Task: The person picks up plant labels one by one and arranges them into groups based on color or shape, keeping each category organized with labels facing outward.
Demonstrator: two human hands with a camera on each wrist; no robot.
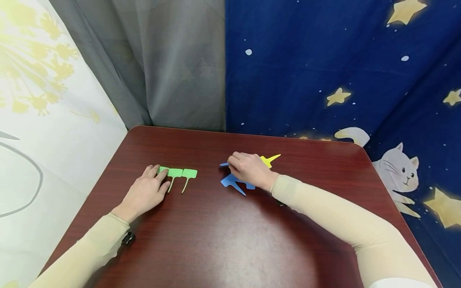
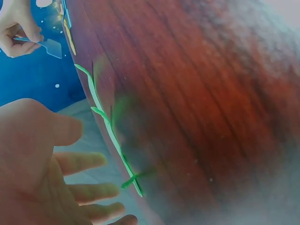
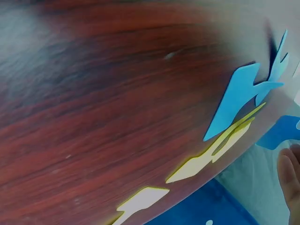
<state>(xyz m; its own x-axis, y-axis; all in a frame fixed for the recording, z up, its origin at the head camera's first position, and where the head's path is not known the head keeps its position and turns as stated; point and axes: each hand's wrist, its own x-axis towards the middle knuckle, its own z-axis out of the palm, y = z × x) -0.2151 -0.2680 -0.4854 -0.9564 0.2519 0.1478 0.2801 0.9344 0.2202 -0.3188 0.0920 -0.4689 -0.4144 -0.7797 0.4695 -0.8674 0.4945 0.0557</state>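
Three green T-shaped plant labels (image 1: 175,173) lie side by side in a row at the left, stems towards the person. My left hand (image 1: 144,195) reaches over the leftmost one, its fingers extended and partly covering it. My right hand (image 1: 251,170) is over the middle of the table. It pinches a blue plant label (image 2: 53,48) by its stem, as the left wrist view shows. Beneath that hand lie other blue labels (image 3: 238,96). Yellow labels (image 3: 190,168) lie beside them in the right wrist view; in the head view the hand hides most of these.
The dark reddish-brown table (image 1: 201,236) has rounded far corners. Behind it hang a grey curtain (image 1: 183,64) and a blue curtain (image 1: 288,72) with stars and a cat. A white patterned cloth (image 1: 65,132) hangs at the left side.
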